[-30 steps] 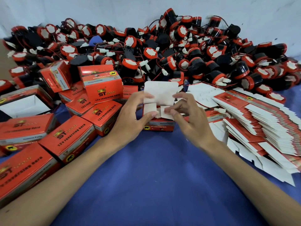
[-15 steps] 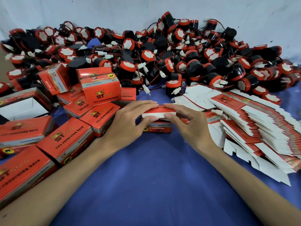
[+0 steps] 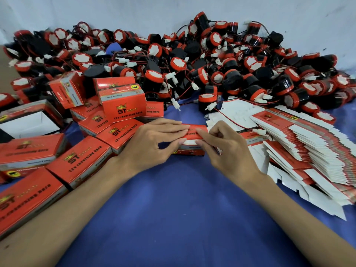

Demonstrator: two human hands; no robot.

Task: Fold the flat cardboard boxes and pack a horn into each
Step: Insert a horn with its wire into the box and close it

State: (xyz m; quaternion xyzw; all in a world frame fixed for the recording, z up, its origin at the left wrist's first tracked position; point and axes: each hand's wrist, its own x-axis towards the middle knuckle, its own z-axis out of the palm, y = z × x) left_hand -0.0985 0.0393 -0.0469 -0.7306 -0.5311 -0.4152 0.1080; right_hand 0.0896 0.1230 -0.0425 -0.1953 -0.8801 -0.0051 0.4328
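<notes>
**Item in hand:** one small red box (image 3: 190, 150), standing on the blue cloth (image 3: 183, 205) at the middle, just in front of you. The lid is folded down over the top, and a white strip shows under its front edge. You cannot tell from here whether a horn is inside.

**Your left hand** (image 3: 152, 145): the fingers lie straight along the lid and the thumb is against the front edge. The lid is pinched between them.

**Your right hand** (image 3: 225, 151): the forefinger is on the lid and the thumb at the front edge, pinching the same lid. The other fingers are curled in. The two hands' fingertips nearly meet on the lid.

**Horns** (image 3: 173, 62): a large loose heap, black with red rims and white faces. Red wires and white plugs are tangled through it. It lies along the wall (image 3: 173, 8) behind the box.

**Flat boxes** (image 3: 308, 149): a fanned stack to your right, red and white, close beside your right hand.

**Folded boxes** (image 3: 86, 162): a closed lot jumbled to your left, some stacked on others.

**Open box** (image 3: 28, 125): at the far left, with its white inside showing.
</notes>
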